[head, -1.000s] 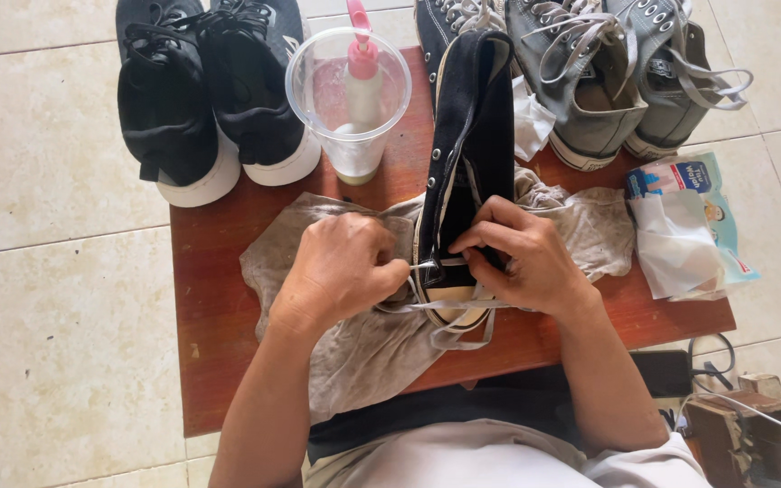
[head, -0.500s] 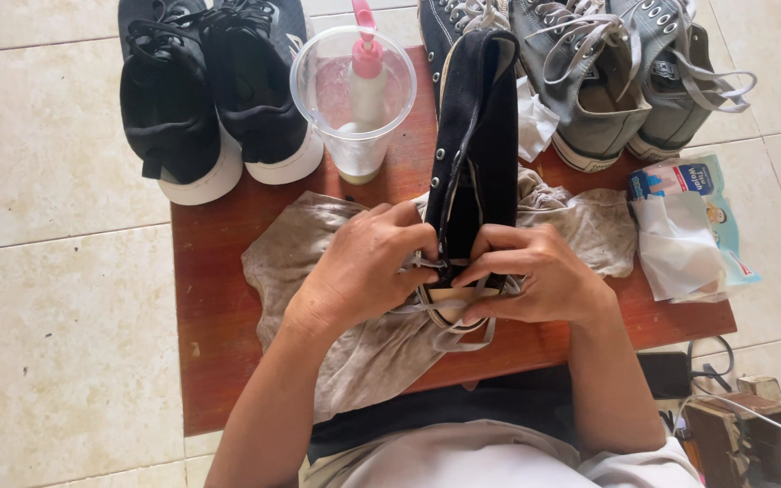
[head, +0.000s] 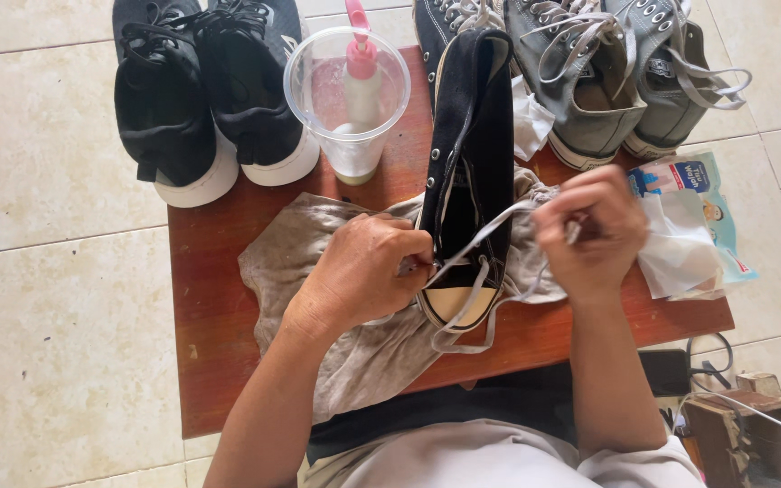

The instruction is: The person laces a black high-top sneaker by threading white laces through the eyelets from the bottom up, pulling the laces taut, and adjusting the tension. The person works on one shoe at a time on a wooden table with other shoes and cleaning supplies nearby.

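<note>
Black high-top sneaker (head: pixel 472 172) lies mid-bench on grey cloth (head: pixel 354 343), toe at 6 o'clock. My left hand (head: pixel 363 271) pins shoe at toe-end eyelets, fingers clenched. My right hand (head: pixel 589 230), at 3 o'clock, pinches white lace (head: pixel 490 237) taut. I'd judge: keep lace flat, pull evenly, hold shoe steady.

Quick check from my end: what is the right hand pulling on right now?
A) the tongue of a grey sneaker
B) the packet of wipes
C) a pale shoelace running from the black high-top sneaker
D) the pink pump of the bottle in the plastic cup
C: the right hand pinches a pale shoelace stretched from the black high-top sneaker, which the left hand steadies.
</note>
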